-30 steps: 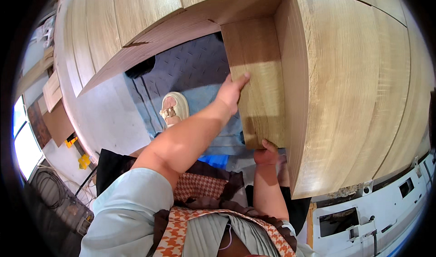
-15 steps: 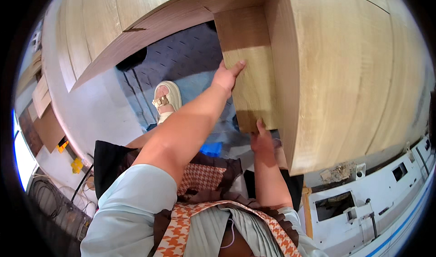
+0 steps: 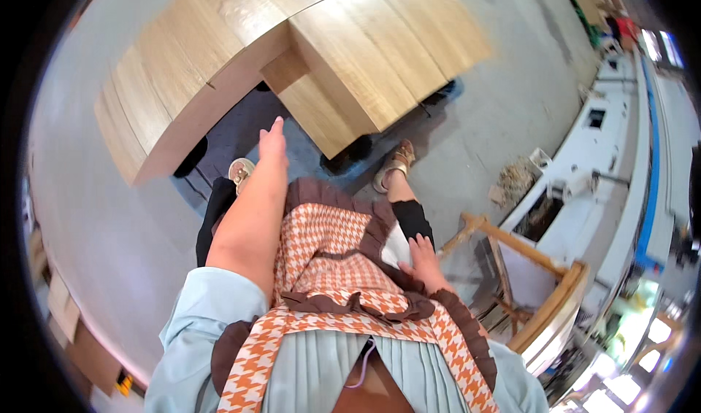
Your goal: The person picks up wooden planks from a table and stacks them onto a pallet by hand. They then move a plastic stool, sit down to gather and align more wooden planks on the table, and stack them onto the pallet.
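Note:
Light wood-grain boards (image 3: 175, 70) form a long stack, with another block of wood-grain boards (image 3: 380, 40) beside it at the right. In the corner between them sits a narrower wood-grain board (image 3: 325, 113), its near end toward me. My left hand (image 3: 272, 144) reaches out just left of that board, apart from it and holding nothing, fingers stretched forward. By my right thigh, my right hand (image 3: 425, 262) rests at the edge of my orange-and-white checked apron (image 3: 328, 230), fingers apart. A white patch (image 3: 395, 246) shows next to its fingertips.
Under the boards lies a dark blue pallet (image 3: 234, 139), with my feet at its near side. To the right are a wooden frame (image 3: 540, 256), a pile of debris (image 3: 517, 181) and a long white machine bed (image 3: 584, 150). Grey floor (image 3: 117, 230) spreads at the left.
Both hands have come off the narrower board. My right hand has drawn back to the apron, the left is slightly withdrawn. The view has shifted back, so the boards appear farther off.

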### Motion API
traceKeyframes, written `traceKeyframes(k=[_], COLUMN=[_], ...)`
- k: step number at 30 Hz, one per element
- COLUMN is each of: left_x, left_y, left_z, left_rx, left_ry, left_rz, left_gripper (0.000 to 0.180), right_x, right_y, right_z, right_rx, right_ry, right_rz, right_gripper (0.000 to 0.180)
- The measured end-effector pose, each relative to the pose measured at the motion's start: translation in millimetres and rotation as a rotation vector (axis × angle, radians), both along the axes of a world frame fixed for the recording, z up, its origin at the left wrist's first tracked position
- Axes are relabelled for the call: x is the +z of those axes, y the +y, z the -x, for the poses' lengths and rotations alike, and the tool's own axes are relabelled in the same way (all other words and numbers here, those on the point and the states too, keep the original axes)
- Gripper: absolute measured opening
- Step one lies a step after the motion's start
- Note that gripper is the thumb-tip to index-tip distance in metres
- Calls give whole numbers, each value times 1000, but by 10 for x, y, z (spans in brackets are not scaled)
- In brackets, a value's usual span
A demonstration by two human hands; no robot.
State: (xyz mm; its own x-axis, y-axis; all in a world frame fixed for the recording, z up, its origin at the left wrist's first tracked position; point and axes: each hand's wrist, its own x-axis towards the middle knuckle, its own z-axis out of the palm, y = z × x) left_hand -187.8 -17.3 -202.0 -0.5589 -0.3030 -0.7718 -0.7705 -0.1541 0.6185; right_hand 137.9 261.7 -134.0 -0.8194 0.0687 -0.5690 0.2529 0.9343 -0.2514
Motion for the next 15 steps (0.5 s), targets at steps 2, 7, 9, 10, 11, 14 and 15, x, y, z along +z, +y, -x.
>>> traceKeyframes(k=[2, 7, 9, 10, 11, 14, 15], left_x=[184, 934, 1059, 649, 867, 882, 898], left_y=[-270, -31, 130, 80, 141, 133, 119], left_z=[-374, -1479, -2066, -2335, -2461, -2523, -2499], left_rx=[-390, -1848, -2249, -2416, -2452, -2508, -2523], left_ry=[132, 267, 367, 287, 262, 235, 240], left_rz=[21, 129, 99, 119, 59, 129, 155], left_gripper=[82, 67, 58, 49, 39, 39, 39], right_x=[155, -166, -147, 160, 320, 1100, 1236], right_y=[-218, -191, -169, -354, -393, -576, -602], right_z=[-204, -671, -664, -526, -542, -543, -529], right_rx=[64, -412, 236, 306, 284, 234, 142], right_ry=[-116, -99, -117, -69, -81, -93, -125], right_rz=[-83, 505, 236, 326, 187, 126, 194], right_gripper=[53, 43, 37, 31, 29, 29, 28])
